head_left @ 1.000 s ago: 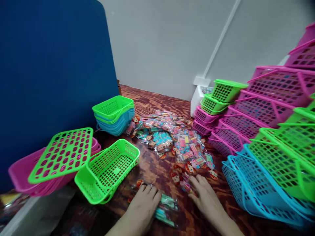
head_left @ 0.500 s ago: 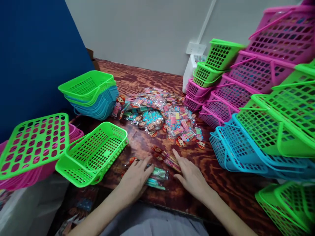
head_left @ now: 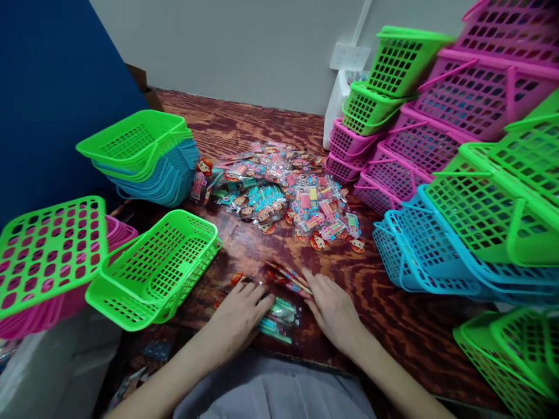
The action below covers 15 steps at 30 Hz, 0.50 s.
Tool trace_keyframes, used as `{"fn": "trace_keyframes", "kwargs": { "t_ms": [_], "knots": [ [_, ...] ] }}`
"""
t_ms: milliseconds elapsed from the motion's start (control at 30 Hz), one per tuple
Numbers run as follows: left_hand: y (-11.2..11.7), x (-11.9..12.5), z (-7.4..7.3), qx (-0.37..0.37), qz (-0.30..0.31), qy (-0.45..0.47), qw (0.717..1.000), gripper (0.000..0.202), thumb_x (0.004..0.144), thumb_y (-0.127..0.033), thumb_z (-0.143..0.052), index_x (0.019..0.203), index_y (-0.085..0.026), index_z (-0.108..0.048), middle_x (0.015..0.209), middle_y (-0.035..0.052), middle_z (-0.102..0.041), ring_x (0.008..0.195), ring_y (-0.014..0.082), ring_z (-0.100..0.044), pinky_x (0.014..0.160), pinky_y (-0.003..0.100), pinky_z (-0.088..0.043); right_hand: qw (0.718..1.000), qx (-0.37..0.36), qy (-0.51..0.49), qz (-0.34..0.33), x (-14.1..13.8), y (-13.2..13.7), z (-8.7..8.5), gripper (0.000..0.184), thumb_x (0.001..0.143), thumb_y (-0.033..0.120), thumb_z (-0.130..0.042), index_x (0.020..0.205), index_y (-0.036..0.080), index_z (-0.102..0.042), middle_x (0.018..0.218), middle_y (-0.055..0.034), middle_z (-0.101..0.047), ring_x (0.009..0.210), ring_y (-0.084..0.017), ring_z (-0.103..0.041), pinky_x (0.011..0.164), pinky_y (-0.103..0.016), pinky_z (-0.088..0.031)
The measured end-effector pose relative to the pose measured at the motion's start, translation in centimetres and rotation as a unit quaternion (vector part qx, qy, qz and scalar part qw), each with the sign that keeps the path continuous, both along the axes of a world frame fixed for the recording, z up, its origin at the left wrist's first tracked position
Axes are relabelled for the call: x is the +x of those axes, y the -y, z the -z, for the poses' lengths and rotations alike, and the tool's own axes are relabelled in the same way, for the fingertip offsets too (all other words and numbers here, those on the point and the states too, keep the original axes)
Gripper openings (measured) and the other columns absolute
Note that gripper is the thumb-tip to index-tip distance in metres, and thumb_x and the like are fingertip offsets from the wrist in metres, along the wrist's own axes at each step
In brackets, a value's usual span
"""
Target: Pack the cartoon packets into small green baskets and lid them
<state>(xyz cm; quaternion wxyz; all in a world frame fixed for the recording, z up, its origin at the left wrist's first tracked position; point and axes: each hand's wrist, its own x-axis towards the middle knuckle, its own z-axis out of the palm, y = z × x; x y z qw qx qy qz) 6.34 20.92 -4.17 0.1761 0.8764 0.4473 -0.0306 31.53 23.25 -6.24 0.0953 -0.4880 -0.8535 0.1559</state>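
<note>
My left hand [head_left: 238, 315] lies flat, fingers stretched out, on a clear packet of teal and pink pieces [head_left: 279, 318] at the table's near edge. My right hand [head_left: 331, 306] rests beside it, fingers extended and touching another packet [head_left: 289, 276] with a cartoon face card. A large pile of the same small packets [head_left: 288, 195] is spread over the middle of the wooden table [head_left: 393, 326]. An empty green basket [head_left: 157, 270] sits tilted just left of my left hand.
Stacks of pink, green and blue baskets [head_left: 458, 174] fill the right side. A stack of blue baskets with green ones on top [head_left: 144, 157] stands at the left. A green lattice lid [head_left: 48, 250] lies on pink baskets at far left. A blue panel [head_left: 48, 99] rises behind.
The view has tilted down and pulled back. Both hands have drawn the packets a little toward the near edge and closer together.
</note>
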Motion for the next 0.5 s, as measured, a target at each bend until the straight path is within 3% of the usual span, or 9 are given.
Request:
{"fn": "trace_keyframes", "kwargs": {
  "t_ms": [267, 500],
  "knots": [
    [0.2, 0.3, 0.2, -0.003, 0.010, 0.015, 1.000, 0.051, 0.085, -0.014, -0.052, 0.136, -0.022, -0.047, 0.123, 0.0082, -0.057, 0.111, 0.0255, -0.050, 0.104, 0.044, -0.033, 1.000, -0.016, 0.004, 0.009, 0.2, -0.5, -0.1, 0.038, 0.095, 0.020, -0.049, 0.133, 0.022, -0.050, 0.109, -0.0110, -0.063, 0.099, -0.027, -0.061, 0.088, -0.044, -0.053],
    [0.2, 0.5, 0.0, -0.001, 0.002, 0.010, 1.000, 0.055, 0.081, -0.015, -0.056, 0.135, -0.021, -0.048, 0.124, 0.0091, -0.057, 0.110, 0.0268, -0.051, 0.104, 0.046, -0.033, 0.999, 0.043, 0.025, -0.012, -1.6, -1.7, -0.5, 0.067, 0.088, 0.013, -0.059, 0.150, 0.019, -0.032, 0.129, -0.0157, -0.055, 0.112, -0.030, -0.055, 0.091, -0.047, -0.052]
  ]
}}
